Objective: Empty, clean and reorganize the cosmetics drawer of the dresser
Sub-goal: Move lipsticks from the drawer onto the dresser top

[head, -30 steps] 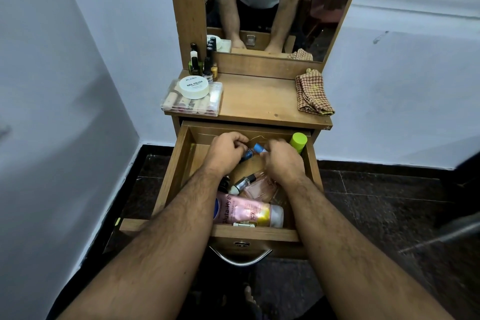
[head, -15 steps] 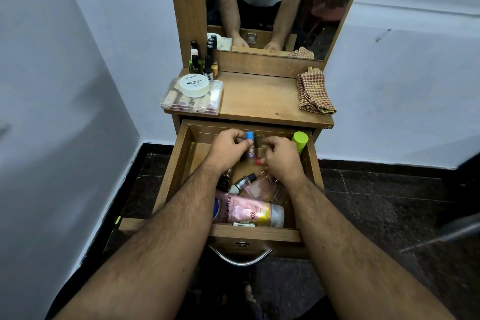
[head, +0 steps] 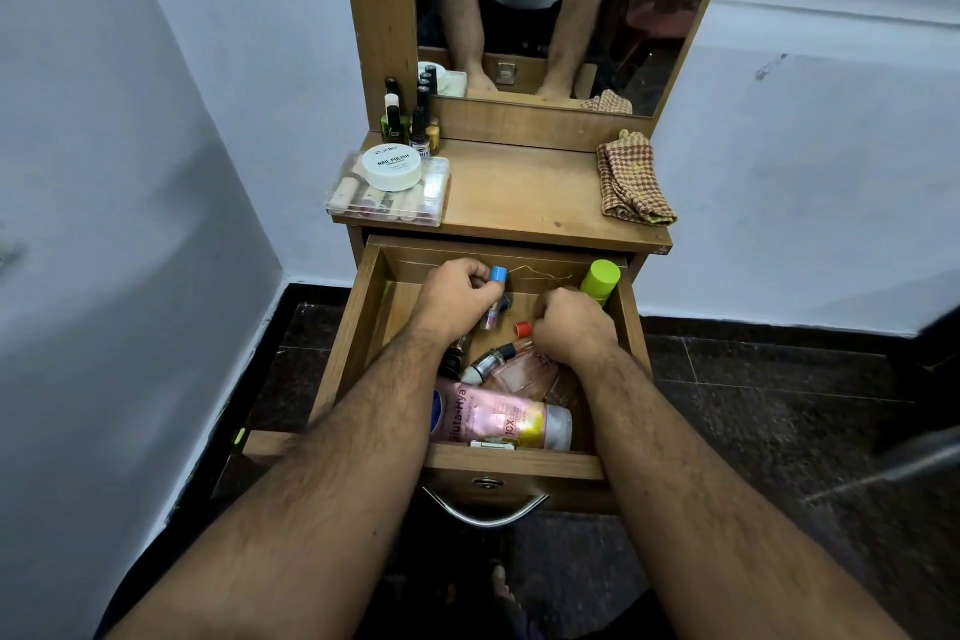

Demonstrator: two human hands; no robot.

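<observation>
The drawer (head: 363, 327) is pulled out toward the viewer. In its far half the left hand (head: 457, 301) curls around a blue-capped tube (head: 497, 276), held upright, cap up. Just right, the right hand (head: 571, 327) is fisted beside a red cap (head: 523, 327); what it grips I cannot tell. A pink lotion bottle (head: 498, 418) lies along the near wall, long axis left-right, cap right. A green-capped bottle (head: 600, 278) stands in the far-right corner. On the dresser top (head: 519, 192) sit a clear box (head: 387, 203) and checked cloth (head: 634, 182).

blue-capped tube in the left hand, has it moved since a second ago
Yes. The blue-capped tube, held in the left hand, has risen toward the drawer's back wall and turned from lying slanted to nearly upright.
</observation>
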